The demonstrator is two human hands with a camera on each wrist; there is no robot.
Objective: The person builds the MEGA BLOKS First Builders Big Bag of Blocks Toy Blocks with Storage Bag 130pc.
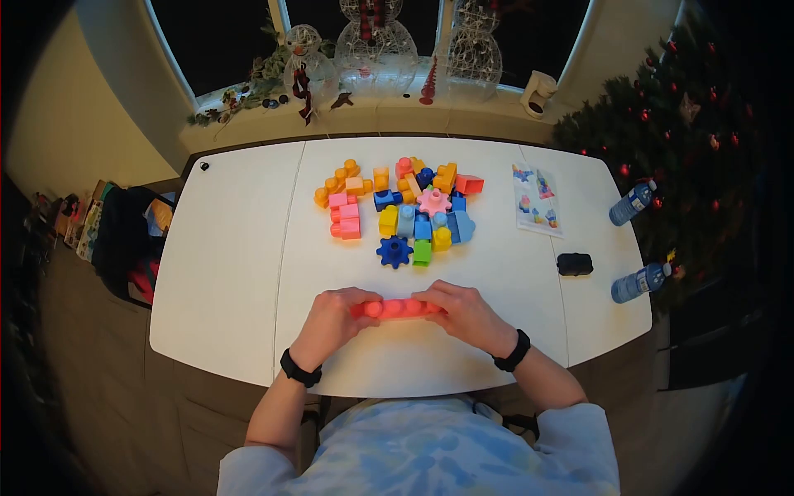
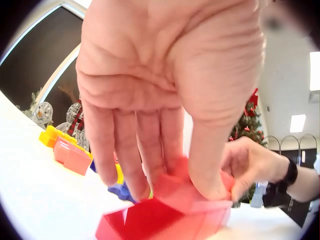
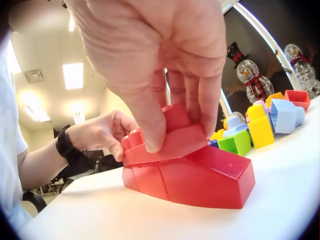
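Note:
My left hand (image 1: 332, 321) and right hand (image 1: 468, 316) pinch the two ends of a long red building block (image 1: 401, 308) near the table's front edge. Its row of round studs faces up. In the right wrist view the long block (image 3: 175, 145) sits on top of lower red blocks (image 3: 210, 182), which rest on the table and stick out past its end with a sloped side. Thumbs press the near side, while the other fingers reach down the far side. The left wrist view shows a hollow lower red block (image 2: 145, 222) under the left fingers.
Beyond the hands lies a cluster of coloured blocks, with a dark blue gear (image 1: 394, 252), a pink gear (image 1: 434, 201) and a green block (image 1: 422, 252). Pink blocks (image 1: 345, 217) stand left. To the right are a picture sheet (image 1: 538, 198), a black case (image 1: 575, 264) and water bottles (image 1: 641, 283).

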